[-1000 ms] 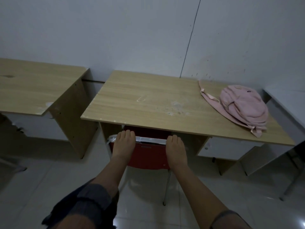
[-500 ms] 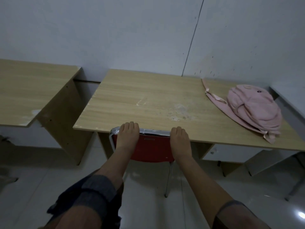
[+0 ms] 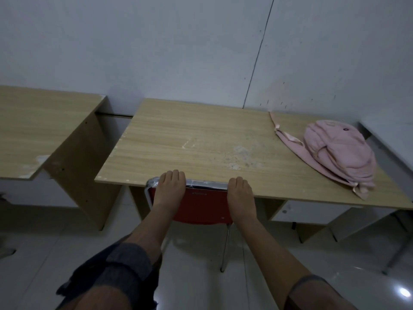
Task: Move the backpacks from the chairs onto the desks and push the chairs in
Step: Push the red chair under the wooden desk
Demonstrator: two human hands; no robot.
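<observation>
A pink backpack [image 3: 337, 153] lies on the right end of the wooden desk [image 3: 178, 139], its straps trailing toward the wall. A red chair [image 3: 203, 206] with a chrome frame stands tucked under the desk's front edge; only its backrest and one leg show. My left hand [image 3: 169, 191] grips the chrome top rail of the backrest on its left side. My right hand [image 3: 240, 195] grips the same rail on its right side. Both sets of fingers curl over the rail and touch the desk edge.
A second wooden desk [image 3: 38, 126] stands to the left with a narrow gap between the two. A grey desk edge [image 3: 388, 139] and metal legs [image 3: 400, 253] show at the far right. A white wall runs behind. The floor is glossy tile.
The chair's backrest has moved forward to the desk's front edge, with both hands staying on the rail. The view has shifted closer to the desk.
</observation>
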